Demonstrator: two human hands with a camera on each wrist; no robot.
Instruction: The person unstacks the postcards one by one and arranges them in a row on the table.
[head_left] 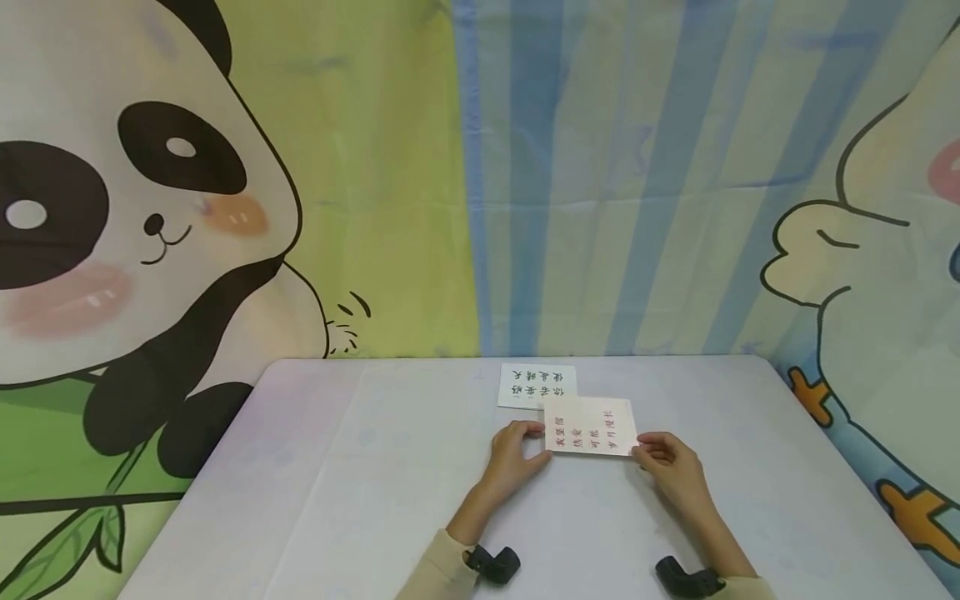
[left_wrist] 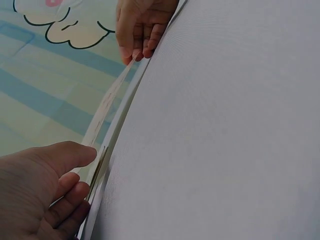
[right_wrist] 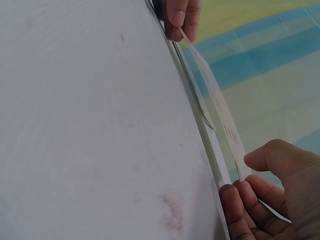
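Observation:
A cream card with rows of red handwritten characters is held a little above the table, between both hands. My left hand pinches its left edge, thumb at the near corner and fingers at the far side. At the right near corner, my right hand grips the card between thumb and fingers. Seen edge-on in the right wrist view, the card runs from one hand to the other. A white card with dark characters lies just behind, partly covered by the cream one.
Both cards are over the back half of a white table. Behind it hangs a curtain with blue stripes and a cartoon panda on the left. Black wrist cameras sit at both cuffs.

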